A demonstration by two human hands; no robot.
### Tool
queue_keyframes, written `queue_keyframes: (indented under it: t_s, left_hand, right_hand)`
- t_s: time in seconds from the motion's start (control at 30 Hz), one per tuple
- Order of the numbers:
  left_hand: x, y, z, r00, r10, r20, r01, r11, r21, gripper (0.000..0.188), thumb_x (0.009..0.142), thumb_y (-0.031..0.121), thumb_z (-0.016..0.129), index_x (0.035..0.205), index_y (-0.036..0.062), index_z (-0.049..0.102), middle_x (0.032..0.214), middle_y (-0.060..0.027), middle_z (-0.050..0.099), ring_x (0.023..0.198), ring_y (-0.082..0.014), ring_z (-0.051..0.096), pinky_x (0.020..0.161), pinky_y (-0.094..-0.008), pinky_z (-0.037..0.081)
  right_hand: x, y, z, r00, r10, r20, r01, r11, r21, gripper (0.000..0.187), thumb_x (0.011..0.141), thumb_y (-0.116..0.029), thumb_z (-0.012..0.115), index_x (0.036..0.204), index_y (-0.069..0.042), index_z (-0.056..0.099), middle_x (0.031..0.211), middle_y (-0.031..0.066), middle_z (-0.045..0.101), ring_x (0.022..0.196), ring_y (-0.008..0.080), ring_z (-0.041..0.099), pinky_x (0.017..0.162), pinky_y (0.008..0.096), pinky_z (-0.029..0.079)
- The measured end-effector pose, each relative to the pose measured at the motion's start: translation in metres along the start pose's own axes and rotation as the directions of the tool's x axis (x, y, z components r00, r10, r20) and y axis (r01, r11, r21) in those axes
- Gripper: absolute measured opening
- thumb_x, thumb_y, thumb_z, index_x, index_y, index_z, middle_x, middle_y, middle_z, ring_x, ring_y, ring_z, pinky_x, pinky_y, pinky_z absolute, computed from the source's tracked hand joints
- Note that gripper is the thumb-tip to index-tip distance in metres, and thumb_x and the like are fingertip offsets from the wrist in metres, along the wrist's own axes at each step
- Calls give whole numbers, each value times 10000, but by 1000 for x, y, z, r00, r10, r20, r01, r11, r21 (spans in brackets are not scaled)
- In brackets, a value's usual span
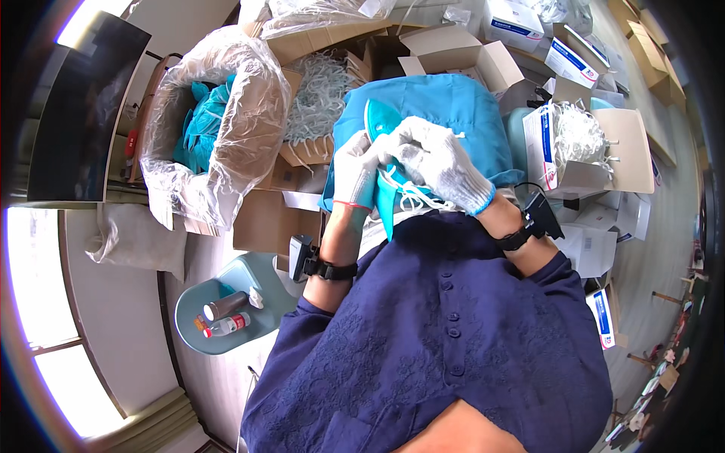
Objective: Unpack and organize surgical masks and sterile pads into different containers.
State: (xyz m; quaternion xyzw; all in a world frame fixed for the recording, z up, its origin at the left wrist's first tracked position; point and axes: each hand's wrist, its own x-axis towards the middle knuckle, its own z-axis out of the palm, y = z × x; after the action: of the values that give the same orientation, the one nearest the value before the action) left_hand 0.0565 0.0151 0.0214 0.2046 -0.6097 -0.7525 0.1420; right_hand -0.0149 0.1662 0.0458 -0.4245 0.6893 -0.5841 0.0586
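Note:
Both my hands wear white knit gloves and meet over a blue cloth-covered surface [461, 106] in front of me. My left hand [353, 172] pinches the edge of a teal, pointed, folded piece [382, 117] shaped like a folded face mask. My right hand [438, 162] has its fingers bent and pressed together against the same piece, just right of the left fingertips. A second teal tip [386, 213] hangs below my hands. White elastic cords [411, 198] dangle under my right hand; whether its fingers also grip a cord is hidden.
A plastic-lined box [249, 113] at left holds teal pieces [205, 124]. Beside it, a carton holds pale cords [321, 94]. At right, an open box holds white cords [578, 140]. A blue-grey stool [264, 325] at lower left carries a bottle [228, 325] and a tumbler [226, 305].

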Motion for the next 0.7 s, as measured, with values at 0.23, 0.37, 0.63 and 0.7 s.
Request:
queue_keyframes:
  t_s: [0.23, 0.37, 0.63, 0.7]
  left_hand:
    - [30, -12, -43, 878, 363, -313, -143, 822, 552, 84, 921, 39, 603, 915, -7, 672, 770, -1, 630, 685, -53, 527, 603, -214, 426]
    - [28, 20, -78, 949, 239, -206, -176, 943, 283, 94, 917, 18, 585, 889, -24, 664, 784, -14, 636, 701, -73, 550, 652, -236, 454]
    - [20, 35, -45, 970, 22, 243, -119, 913, 391, 154, 920, 85, 620, 1035, -7, 664, 779, -9, 617, 681, -56, 513, 620, -222, 423]
    - [23, 26, -29, 979, 204, -3, -198, 958, 208, 299, 998, 281, 569, 965, -5, 650, 670, 17, 512, 554, -59, 435, 513, -205, 332]
  right_hand:
    - [-10, -17, -4, 990, 141, -18, -141, 989, -43, 92, 900, -105, 572, 860, -33, 613, 766, 121, 620, 670, 241, 616, 626, 328, 482]
    - [-4, -18, -52, 935, 350, 58, -352, 936, 24, 127, 918, -156, 593, 958, -36, 608, 778, 83, 634, 695, 157, 617, 637, 311, 492]
    - [24, 15, -36, 978, 163, 133, -161, 987, -27, 331, 852, -174, 695, 1154, -49, 639, 996, 160, 697, 886, 275, 691, 725, 355, 523]
    - [29, -1, -28, 956, 259, 139, -224, 948, -228, 218, 839, -139, 692, 1025, -29, 666, 915, 194, 678, 832, 304, 687, 696, 380, 516]
